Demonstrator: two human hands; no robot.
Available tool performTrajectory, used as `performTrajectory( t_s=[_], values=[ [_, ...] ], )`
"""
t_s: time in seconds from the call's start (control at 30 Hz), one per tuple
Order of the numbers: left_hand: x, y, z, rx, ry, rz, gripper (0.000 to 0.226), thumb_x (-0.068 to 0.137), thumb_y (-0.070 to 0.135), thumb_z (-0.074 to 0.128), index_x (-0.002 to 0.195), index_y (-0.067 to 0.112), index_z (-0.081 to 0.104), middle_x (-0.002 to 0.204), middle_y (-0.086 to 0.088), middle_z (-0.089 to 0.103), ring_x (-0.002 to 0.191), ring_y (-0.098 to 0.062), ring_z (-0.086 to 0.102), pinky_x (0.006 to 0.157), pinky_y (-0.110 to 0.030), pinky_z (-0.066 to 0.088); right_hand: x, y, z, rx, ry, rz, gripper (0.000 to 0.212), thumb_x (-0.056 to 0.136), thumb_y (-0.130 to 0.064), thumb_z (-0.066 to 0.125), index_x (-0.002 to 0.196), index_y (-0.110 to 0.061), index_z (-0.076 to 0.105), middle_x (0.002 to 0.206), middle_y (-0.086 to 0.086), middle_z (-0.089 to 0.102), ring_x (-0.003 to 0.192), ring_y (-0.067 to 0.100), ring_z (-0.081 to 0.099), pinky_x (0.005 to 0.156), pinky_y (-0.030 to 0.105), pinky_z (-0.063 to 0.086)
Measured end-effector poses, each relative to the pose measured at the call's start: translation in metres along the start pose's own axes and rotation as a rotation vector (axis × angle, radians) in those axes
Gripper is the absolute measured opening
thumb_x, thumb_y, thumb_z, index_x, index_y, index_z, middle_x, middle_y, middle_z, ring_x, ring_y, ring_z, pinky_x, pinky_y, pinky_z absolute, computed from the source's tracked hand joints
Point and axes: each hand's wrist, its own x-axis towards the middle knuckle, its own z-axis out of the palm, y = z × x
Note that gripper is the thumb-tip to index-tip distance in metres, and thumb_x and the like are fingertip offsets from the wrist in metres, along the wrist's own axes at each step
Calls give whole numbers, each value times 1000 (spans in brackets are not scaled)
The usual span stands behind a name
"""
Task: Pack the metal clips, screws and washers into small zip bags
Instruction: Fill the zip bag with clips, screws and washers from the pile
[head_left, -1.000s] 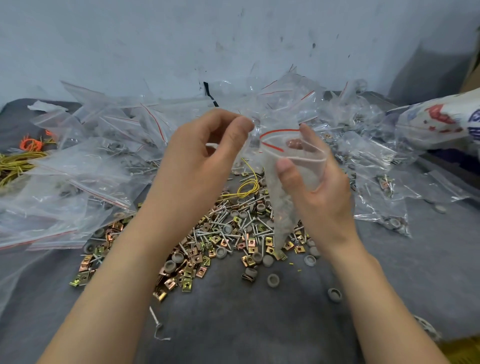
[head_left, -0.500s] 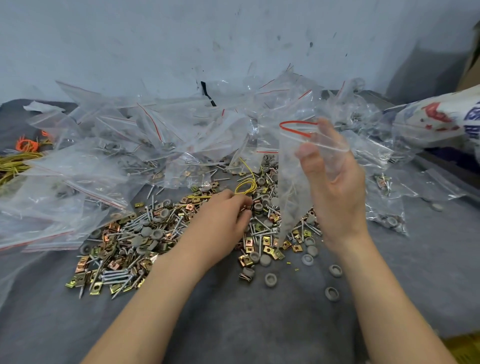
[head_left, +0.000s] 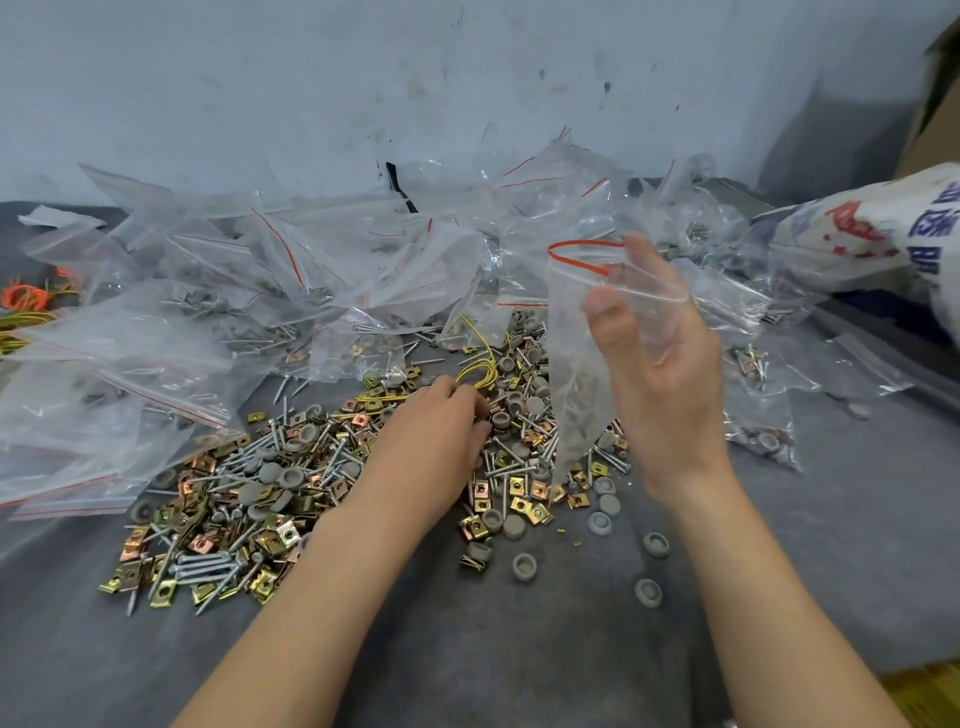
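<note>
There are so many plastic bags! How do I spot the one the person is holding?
Find the big heap of clear bags along the wall, then look at its right end. There the right hand holds one zip bag up above the loose screws. Only this one hangs upright with its red-edged mouth open.

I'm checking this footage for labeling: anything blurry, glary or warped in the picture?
Head view: soft, even light, faint shadows; the right hand and its zip bag are slightly motion-blurred; the heaped bags show pale sheen; the printed sack at the right edge is smeared and stretched; the hardware pile is sharp.
</note>
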Motion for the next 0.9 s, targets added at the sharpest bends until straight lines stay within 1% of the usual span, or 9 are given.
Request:
performTrajectory(
  t_s=[0.17,0.23,0.3,0.37,0.47,0.5,0.63,0.77,0.9],
  values=[
    [-5,-3,-5,-179,63,-13,19,99,25,52,116,20,59,110,6,63,102,-12,59,91,-30,48,-1,0,1,-27,-17,2,78,84,-61,61,145,-12,52,111,-56,53,117,-24,50,96,3,37],
    [-5,-6,-13,-292,125,-41,19,99,20,53,114,22,63,102,13,64,93,0,60,86,-22,49,-2,0,2,-39,-30,3,79,84,-62,60,145,-11,53,109,-57,52,117,-25,49,98,4,37],
    [-4,-8,-28,-400,210,-57,20,99,19,55,114,25,65,96,21,62,85,12,57,77,-6,45,-3,-1,5,-48,-40,-3,80,84,-62,60,146,-13,52,107,-57,53,118,-24,49,103,12,39],
    [-3,-6,-49,-510,316,-53,20,98,19,58,113,26,68,94,22,64,80,14,56,71,-2,41,-4,-4,8,-43,-38,-14,82,82,-64,61,147,-16,50,112,-49,59,119,-18,53,106,19,42],
    [-4,4,-83,-640,479,-8,18,97,20,60,108,28,71,97,11,69,78,5,59,70,-8,43,-5,-9,14,-64,-60,-26,84,80,-67,61,145,-13,54,136,-21,60,130,-5,52,112,33,43],
    [-6,9,-93,-665,522,13,17,97,21,60,107,30,71,99,8,69,79,3,60,71,-10,45,-6,-11,16,-84,-80,-36,84,80,-67,61,145,-14,53,139,-15,60,130,-2,53,110,33,45],
    [-14,31,-120,-711,576,95,17,97,22,59,103,34,70,100,6,70,86,2,63,75,-16,50,-13,-15,23,-217,-166,-123,80,85,-66,61,150,-21,46,129,-20,60,119,-17,51,94,0,34],
    [-19,42,-124,-671,491,131,17,97,21,60,109,31,69,98,10,69,90,1,63,75,-17,47,-19,-16,29,-220,-212,-150,76,87,-62,61,151,-26,43,128,-14,62,116,-16,53,90,0,35],
    [-21,39,-124,-654,503,109,19,100,28,55,116,31,65,102,18,65,94,3,60,75,-16,46,-19,-16,30,-187,-205,-126,76,86,-63,61,150,-26,44,128,-16,62,119,-11,54,93,2,35]
  ],
)
